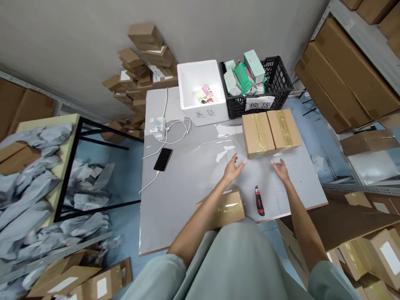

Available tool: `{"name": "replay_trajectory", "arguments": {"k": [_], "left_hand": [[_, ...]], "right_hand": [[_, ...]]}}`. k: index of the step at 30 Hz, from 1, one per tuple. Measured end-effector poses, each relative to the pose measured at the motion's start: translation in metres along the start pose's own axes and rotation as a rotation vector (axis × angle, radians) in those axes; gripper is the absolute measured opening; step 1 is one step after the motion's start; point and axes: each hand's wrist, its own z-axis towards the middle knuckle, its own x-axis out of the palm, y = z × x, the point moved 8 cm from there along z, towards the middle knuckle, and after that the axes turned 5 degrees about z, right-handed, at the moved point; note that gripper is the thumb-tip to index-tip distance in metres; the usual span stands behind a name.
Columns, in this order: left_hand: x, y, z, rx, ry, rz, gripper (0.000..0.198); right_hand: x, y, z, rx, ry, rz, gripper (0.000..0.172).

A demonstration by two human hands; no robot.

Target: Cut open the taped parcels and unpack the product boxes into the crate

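Observation:
Two taped cardboard boxes stand side by side near the table's right edge, a left box (pixel 253 132) and a right box (pixel 286 127). My left hand (pixel 233 168) is open just in front of the left box's near corner, holding nothing. In front of the right box, my right hand (pixel 280 170) is also open and empty. Between my forearms lies a red and black utility knife (pixel 259 202). Another taped cardboard box (pixel 229 207) sits at the table's front edge, partly hidden behind my left forearm.
A white foam bin (pixel 204 113) with cards inside and a black crate (pixel 253 109) of green and white boxes stand at the table's back. A phone (pixel 163 159) on a charging cable lies left, near a power strip (pixel 159 128). Shelves of cartons (pixel 346 79) flank the right.

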Motion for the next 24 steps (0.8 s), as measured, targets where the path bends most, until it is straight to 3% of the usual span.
{"name": "replay_trajectory", "arguments": {"k": [3,6,8,11,14,17,21,24], "left_hand": [[-0.056,0.052,-0.068,0.136,-0.145,0.189,0.093],[-0.103,0.119,-0.142,0.063,-0.248,0.345,0.106],[-0.117,0.153,-0.185,0.022,-0.255,0.401,0.117],[-0.118,0.182,-0.231,0.009,-0.240,0.442,0.126],[-0.103,0.193,-0.255,0.014,-0.188,0.445,0.128],[-0.093,0.196,-0.263,0.041,-0.142,0.425,0.129],[-0.096,0.194,-0.266,0.090,-0.135,0.407,0.118],[-0.101,0.193,-0.265,0.140,-0.126,0.385,0.105]], "right_hand": [[0.034,-0.047,-0.077,0.042,0.141,-0.165,0.084],[0.054,-0.080,-0.141,0.049,0.257,-0.377,0.071],[0.062,-0.089,-0.163,0.017,0.311,-0.523,0.057],[0.070,-0.090,-0.170,-0.014,0.352,-0.625,0.042],[0.080,-0.082,-0.164,-0.052,0.395,-0.638,0.034],[0.090,-0.062,-0.161,-0.137,0.452,-0.478,0.031],[0.094,-0.031,-0.170,-0.144,0.561,-0.087,0.040],[0.090,-0.006,-0.181,-0.133,0.605,0.036,0.046]]}}
